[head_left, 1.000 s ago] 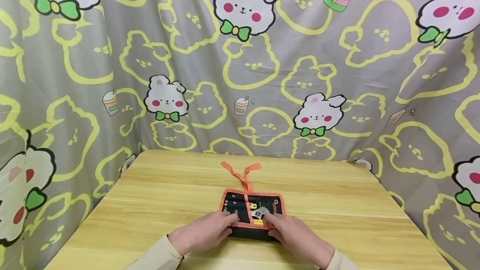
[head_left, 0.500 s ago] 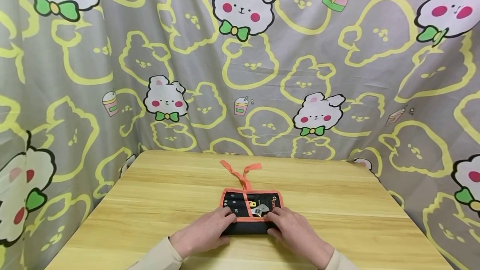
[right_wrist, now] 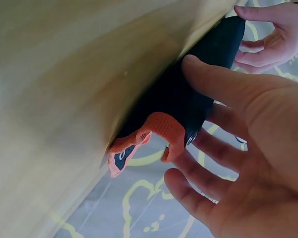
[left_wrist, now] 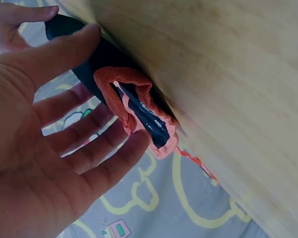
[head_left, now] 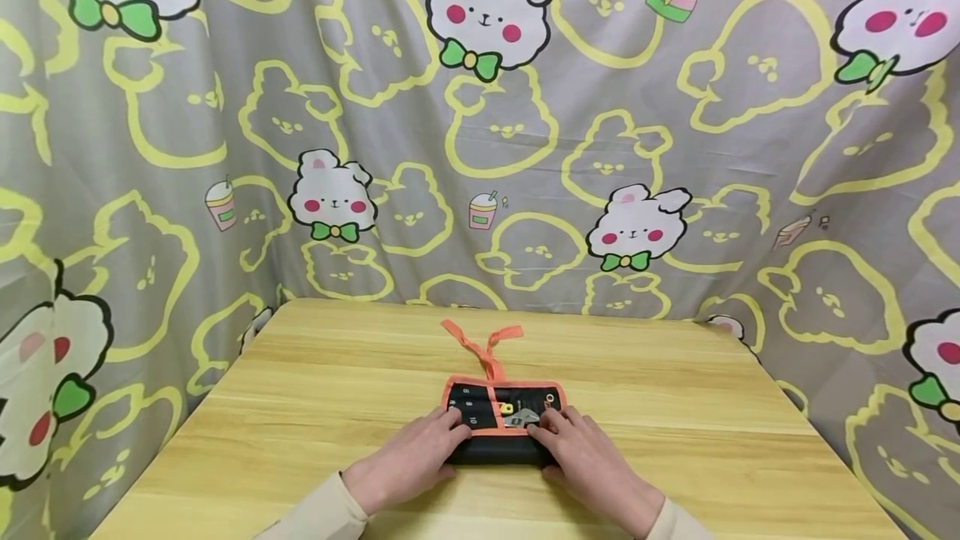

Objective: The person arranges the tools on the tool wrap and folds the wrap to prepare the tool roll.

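A black tool roll (head_left: 498, 427) with orange edging is seen lying near the front middle of the wooden table (head_left: 300, 407), and it is partly rolled up from the near side. The rolled part is touched by both hands. The left hand (head_left: 408, 461) is laid on the left end of the roll, with the fingers nearly straight and spread over the fabric and the thumb against the near side (this is shown clearly in the left wrist view, where the fingers (left_wrist: 97, 148) are stretched beyond the orange end of the roll (left_wrist: 139, 111)). The right hand (head_left: 588, 465) is placed in the same way on the right end; its fingers (right_wrist: 198, 173) are extended and apart from each other, and the thumb is pressed on the black cloth (right_wrist: 188, 94). Nothing is clamped by either hand; the roll is only pressed and touched.

On the still flat part of the roll, a metal wrench head (head_left: 520, 417) and a small yellow piece (head_left: 507, 408) can be seen between the two hands. White numbers are printed on the pockets, but they are too small to be read surely. Two orange tie ribbons (head_left: 483, 344) are spread on the table behind the roll. The table is enclosed by a grey curtain (head_left: 675, 148) printed with rabbits and yellow outlines.
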The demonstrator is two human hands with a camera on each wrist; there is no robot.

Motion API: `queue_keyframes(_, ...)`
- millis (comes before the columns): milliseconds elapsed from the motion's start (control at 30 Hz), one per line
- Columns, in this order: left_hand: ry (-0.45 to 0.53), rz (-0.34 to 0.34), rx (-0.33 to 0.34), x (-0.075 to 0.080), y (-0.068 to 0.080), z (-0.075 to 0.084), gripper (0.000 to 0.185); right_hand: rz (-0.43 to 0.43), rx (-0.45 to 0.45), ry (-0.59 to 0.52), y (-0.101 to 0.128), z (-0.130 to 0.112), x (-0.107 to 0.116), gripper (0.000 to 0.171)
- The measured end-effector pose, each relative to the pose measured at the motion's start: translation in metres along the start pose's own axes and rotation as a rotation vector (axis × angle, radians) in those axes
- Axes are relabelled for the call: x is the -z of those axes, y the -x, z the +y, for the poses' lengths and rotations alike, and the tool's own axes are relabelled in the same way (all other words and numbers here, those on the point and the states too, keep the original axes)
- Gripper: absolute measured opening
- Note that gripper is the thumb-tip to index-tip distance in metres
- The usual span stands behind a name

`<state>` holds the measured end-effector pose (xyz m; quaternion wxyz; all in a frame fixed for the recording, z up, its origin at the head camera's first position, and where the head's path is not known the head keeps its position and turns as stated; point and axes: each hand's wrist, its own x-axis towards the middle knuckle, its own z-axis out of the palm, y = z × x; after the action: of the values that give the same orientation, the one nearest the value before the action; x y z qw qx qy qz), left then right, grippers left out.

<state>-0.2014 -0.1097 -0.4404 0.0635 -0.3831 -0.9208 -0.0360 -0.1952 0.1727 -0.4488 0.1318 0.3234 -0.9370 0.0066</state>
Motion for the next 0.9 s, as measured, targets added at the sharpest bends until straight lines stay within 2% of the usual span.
queue_keyframes(133,-0.062,0.01,-0.011,-0.001,-0.003,0.0,0.034,-0.014,0.018,0.032,0.001,0.0,0.001,0.054)
queue_keyframes(300,-0.059,0.041,-0.023,-0.002,-0.004,0.0,0.027,-0.015,0.029,0.063,0.002,0.0,0.002,0.055)
queue_keyframes(533,0.051,0.063,-0.034,0.001,-0.003,-0.003,0.022,-0.021,0.016,-0.012,0.001,0.004,0.008,0.043)
queue_keyframes(700,0.131,0.028,-0.05,0.005,0.0,-0.005,0.017,-0.037,0.018,-0.078,0.001,0.007,0.012,0.031)
queue_keyframes(900,0.206,-0.026,-0.05,0.009,0.001,-0.006,0.011,-0.056,0.035,-0.12,0.004,0.009,0.018,0.027)
